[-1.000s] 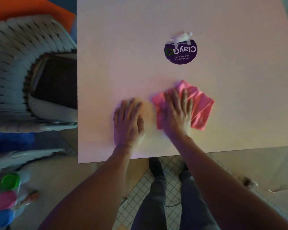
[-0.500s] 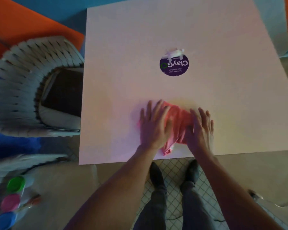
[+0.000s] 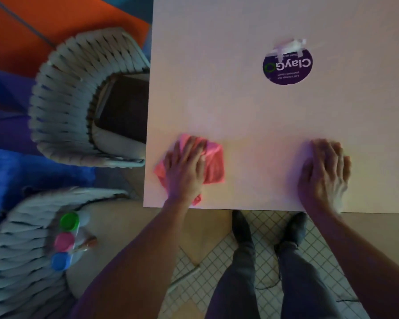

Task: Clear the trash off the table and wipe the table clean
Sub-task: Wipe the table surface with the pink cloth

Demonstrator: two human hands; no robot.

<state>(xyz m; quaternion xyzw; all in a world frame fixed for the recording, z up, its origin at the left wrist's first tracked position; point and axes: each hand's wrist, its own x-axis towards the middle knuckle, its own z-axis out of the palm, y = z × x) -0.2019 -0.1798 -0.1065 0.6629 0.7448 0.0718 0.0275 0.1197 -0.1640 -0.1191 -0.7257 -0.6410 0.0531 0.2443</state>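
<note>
A pink cloth (image 3: 213, 163) lies crumpled near the front left corner of the pale square table (image 3: 251, 107). My left hand (image 3: 184, 169) lies flat on top of it, fingers spread and pressing it to the tabletop. My right hand (image 3: 324, 171) rests palm down on the bare table near the front edge, well to the right of the cloth, holding nothing. A round purple sticker (image 3: 288, 65) with a strip of white tape (image 3: 290, 46) over its far edge sits further back on the table.
A woven grey chair (image 3: 74, 95) with a dark seat stands against the table's left side. A second chair (image 3: 25, 249) at the lower left carries green, pink and blue tubs (image 3: 63, 240) and a brush. My legs and shoes (image 3: 267, 229) stand at the table's front edge.
The cloth passed from my right hand to my left and slid left toward the table's corner. My right hand moved off it to the right and now lies on bare table.
</note>
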